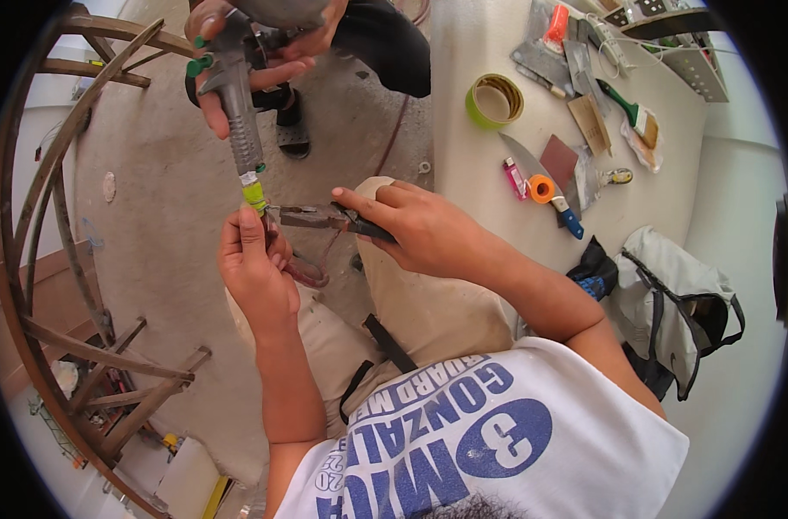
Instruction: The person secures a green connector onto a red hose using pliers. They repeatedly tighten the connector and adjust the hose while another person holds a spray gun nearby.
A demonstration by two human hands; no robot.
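A grey spray gun [238, 112] with green knobs hangs handle-down in front of me, held by another person's hands [311, 39]. Bright yellow-green tape [254, 192] wraps the fitting at the bottom of its handle. My left hand [260, 268] is closed just below the tape, pinching the hose end there; the fingers partly hide it. A reddish hose [309, 275] loops beside that hand. In my right hand [415, 227] are dark, worn pliers [311, 216], their jaws reaching to the fitting beside my left fingertips. Whether the jaws touch it is hard to make out.
On the pale table at right lie a green tape roll [472, 111], a blue-handled knife [569, 216], an orange roll [542, 189], a pink lighter [515, 179], a paintbrush [632, 114] and scrapers. A white bag [662, 255] sits nearer. Curved wooden framing [43, 164] stands left.
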